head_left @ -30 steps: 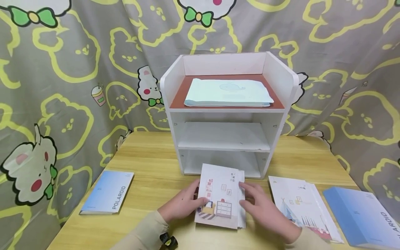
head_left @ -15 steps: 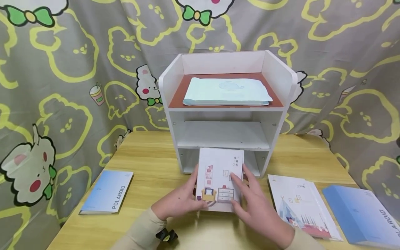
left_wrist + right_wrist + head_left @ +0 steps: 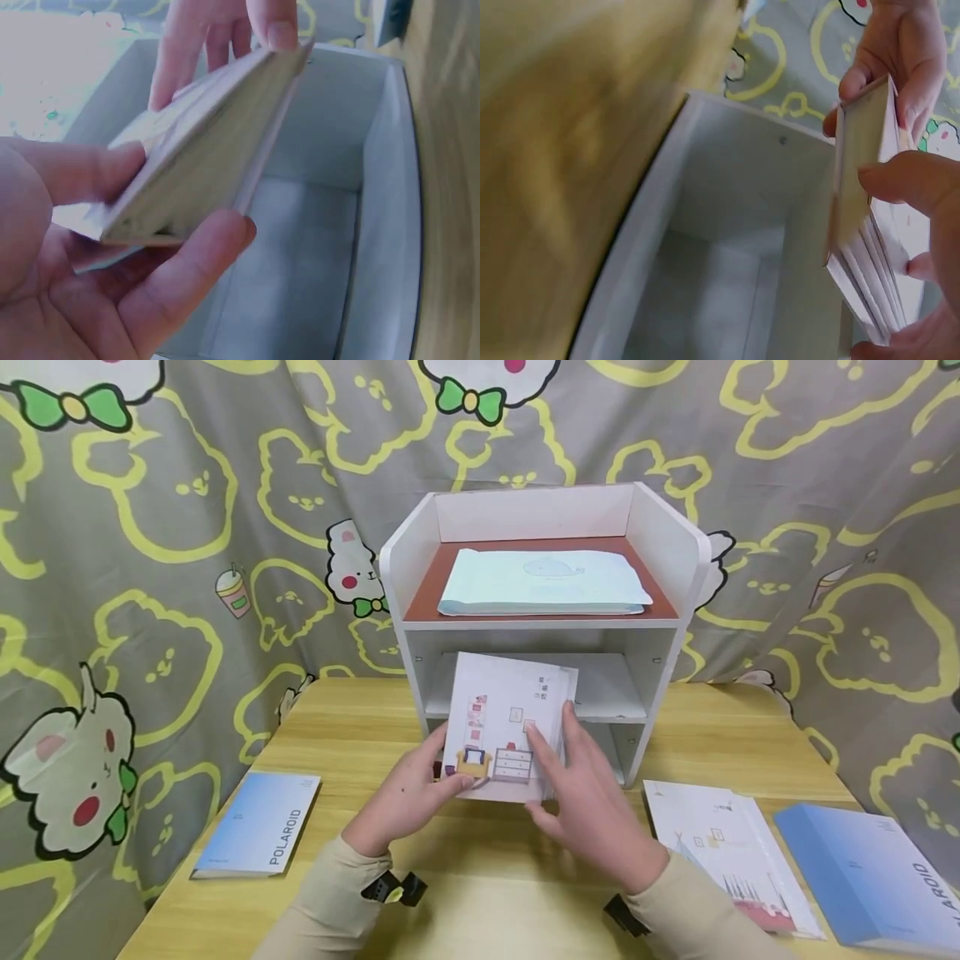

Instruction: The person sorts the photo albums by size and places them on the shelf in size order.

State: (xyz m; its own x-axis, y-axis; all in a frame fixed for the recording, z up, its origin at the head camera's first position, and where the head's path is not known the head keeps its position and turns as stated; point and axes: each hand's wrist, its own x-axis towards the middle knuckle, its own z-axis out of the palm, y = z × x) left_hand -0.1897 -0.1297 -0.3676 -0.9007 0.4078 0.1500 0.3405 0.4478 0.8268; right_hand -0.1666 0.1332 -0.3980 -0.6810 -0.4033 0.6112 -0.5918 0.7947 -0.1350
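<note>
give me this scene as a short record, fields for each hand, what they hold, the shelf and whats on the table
left hand: left hand grips the lower left corner of the stack of illustrated booklets
right hand: right hand holds the stack's right edge
stack: lifted off the table, tilted, in front of the shelf's middle opening
shelf: white shelf unit, three levels; pale blue envelope on top level
table: wooden table; blue Polaroid book at left; second booklet stack and blue Polaroid box at right
</note>
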